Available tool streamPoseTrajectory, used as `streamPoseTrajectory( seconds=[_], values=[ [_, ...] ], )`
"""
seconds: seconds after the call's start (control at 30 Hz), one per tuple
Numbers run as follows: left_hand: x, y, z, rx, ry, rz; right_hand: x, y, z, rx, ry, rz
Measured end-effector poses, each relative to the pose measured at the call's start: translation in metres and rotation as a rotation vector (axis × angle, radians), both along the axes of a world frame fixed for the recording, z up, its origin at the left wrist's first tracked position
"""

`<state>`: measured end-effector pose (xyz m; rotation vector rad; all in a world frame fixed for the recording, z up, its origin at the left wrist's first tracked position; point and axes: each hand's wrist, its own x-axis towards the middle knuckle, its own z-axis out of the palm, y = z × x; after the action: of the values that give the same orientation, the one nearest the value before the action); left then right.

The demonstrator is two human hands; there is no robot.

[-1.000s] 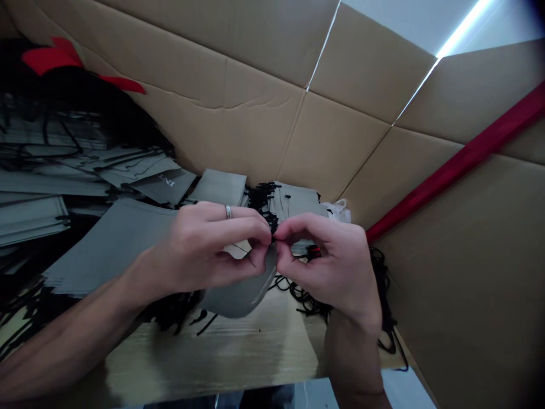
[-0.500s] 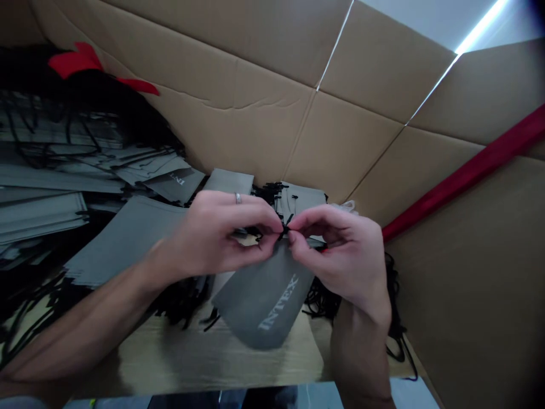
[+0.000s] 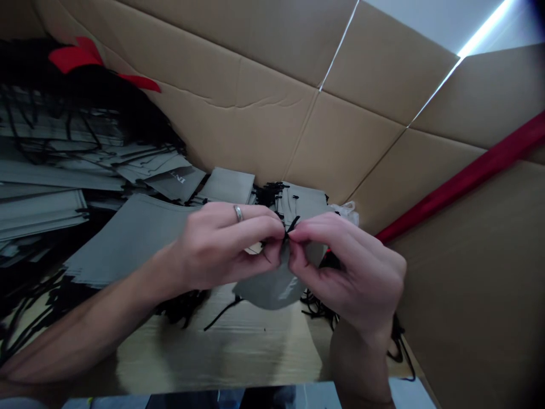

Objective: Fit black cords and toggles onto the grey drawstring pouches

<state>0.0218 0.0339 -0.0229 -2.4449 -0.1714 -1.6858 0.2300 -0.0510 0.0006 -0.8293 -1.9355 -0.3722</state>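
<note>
Fingertip to fingertip, my left hand (image 3: 232, 241) and my right hand (image 3: 347, 264) pinch a black cord (image 3: 293, 224) between them at the middle of the view. From the cord hangs a grey pouch (image 3: 272, 289) with white lettering, largely hidden behind my fingers. A ring is on a finger of my left hand. Another loose black cord end (image 3: 221, 315) trails from the pouch's lower left. Beside my left wrist lies a stack of grey pouches (image 3: 128, 238).
More grey pouches (image 3: 42, 210) with black cords pile up at the left. Smaller stacks (image 3: 232, 184) stand behind my hands. Cardboard walls (image 3: 255, 130) enclose the back and right, with a red strap (image 3: 460, 176) running along the right. A wooden tabletop (image 3: 213, 358) lies in front.
The pouch has swung up and away, so its lettering is mostly out of sight. My right hand has shifted slightly right and down; both hands still pinch the cord.
</note>
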Motion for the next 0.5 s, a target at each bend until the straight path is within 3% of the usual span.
streamPoseTrajectory(
  seconds=[0.23, 0.5],
  values=[
    [0.006, -0.005, 0.005, -0.283, -0.099, -0.147, -0.001, 0.011, -0.003, 0.13, 0.013, 0.113],
    [0.004, -0.005, 0.008, -0.341, -0.128, -0.328, 0.004, 0.014, -0.008, -0.123, 0.269, 0.275]
  ],
)
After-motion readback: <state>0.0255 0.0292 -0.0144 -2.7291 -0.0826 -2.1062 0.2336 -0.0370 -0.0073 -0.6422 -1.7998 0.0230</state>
